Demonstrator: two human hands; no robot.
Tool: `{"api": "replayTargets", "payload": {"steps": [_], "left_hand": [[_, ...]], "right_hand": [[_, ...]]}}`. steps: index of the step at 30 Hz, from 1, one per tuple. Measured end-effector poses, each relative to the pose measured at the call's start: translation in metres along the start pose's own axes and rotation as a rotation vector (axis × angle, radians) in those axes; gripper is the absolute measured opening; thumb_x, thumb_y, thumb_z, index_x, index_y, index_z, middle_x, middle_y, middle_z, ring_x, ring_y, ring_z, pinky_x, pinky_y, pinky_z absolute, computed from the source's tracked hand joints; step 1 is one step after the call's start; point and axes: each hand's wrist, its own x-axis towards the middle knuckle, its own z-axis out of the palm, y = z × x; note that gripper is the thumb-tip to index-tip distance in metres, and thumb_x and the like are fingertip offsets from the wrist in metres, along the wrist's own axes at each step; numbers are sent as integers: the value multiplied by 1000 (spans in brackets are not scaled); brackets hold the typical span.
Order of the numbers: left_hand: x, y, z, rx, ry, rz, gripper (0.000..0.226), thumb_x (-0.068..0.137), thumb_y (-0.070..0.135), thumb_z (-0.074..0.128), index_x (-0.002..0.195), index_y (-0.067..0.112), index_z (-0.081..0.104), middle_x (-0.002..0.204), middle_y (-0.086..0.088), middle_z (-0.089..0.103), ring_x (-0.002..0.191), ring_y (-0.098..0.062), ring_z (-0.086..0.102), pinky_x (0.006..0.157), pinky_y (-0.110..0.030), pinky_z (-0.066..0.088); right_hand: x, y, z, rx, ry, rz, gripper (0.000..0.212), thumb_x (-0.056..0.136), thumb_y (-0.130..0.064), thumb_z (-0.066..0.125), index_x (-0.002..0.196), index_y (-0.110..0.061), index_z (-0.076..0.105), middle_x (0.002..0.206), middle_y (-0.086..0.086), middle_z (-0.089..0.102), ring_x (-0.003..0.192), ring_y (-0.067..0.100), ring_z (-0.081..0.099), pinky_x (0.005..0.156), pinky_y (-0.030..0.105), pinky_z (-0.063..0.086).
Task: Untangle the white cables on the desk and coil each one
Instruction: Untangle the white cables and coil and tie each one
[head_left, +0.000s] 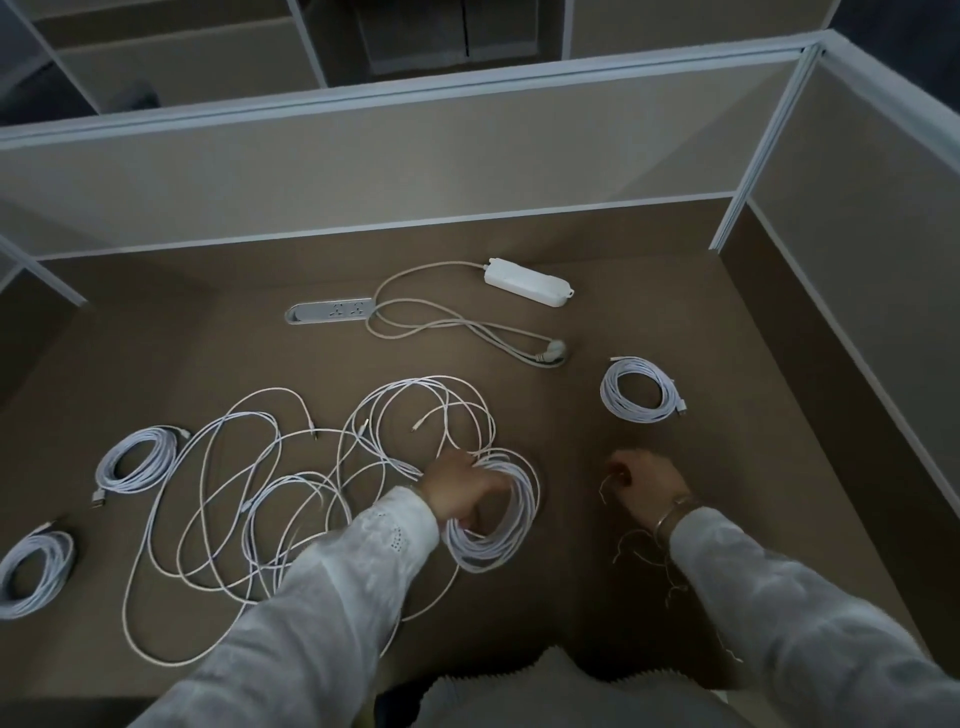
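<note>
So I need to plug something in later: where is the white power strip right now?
In the head view the white power strip lies at the back of the desk, right of centre, just right of the built-in socket panel.

Dim light. Brown desk (156, 353) enclosed by beige partition panels (363, 171) with pale metal trim at 12 and 3 o'clock. Socket strip (330, 310) recessed in desk toward 12. Beyond partition, neighbouring cubicles (182, 57), dark floor.

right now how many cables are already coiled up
4: far left edge, left beside the tangle, right near the wall, and one in the left hand, possibly unfinished.
</note>
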Motion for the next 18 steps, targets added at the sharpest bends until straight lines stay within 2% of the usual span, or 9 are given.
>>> {"api": "replayTargets", "payload": {"steps": [1,4,8,11,15,18], "left_hand": [[2,-3,1,8,12,-13,22,73,23,78,69,4,67,47,-3,57,37,-20,53,37,-23,41],[12,-9,5,-10,48,-56,24,76,21,77,63,7,63,45,-2,53,36,-18,50,37,-21,38],[21,-12,7,-106,40,-87,31,74,19,79,55,9,57,40,-1,49,40,-24,49,41,-25,38],[28,-13,6,-123,28,-96,28,70,23,79,58,6,61,48,-11,53,49,-31,54,46,-29,42],[36,-8,4,-107,-2,-100,22,79,14,73,62,5,64,42,-7,56,38,-28,54,36,-26,42],[40,-3,5,-116,11,-95,20,80,13,73,64,4,64,41,-4,55,32,-19,52,34,-24,43]], "right_hand": [[8,6,6,-78,-28,-9,29,86,-15,60,115,-18,63,118,7,60,109,24,57,94,29,43],[27,16,19,-234,-95,-18,36,87,-14,57,123,-17,58,132,10,49,123,27,46,104,32,38],[39,19,20,-380,-170,-82,34,90,-19,54,124,-19,55,131,8,46,122,27,44,101,36,39],[47,19,23,-448,-225,-111,32,93,-24,52,124,-17,54,136,9,42,126,28,40,102,38,37],[49,17,28,-563,-256,-130,34,97,-17,41,130,-13,47,140,11,38,128,28,38,103,40,34],[46,15,31,-502,-234,-102,39,97,-11,39,136,-6,39,141,14,39,130,29,38,106,38,33]]}}
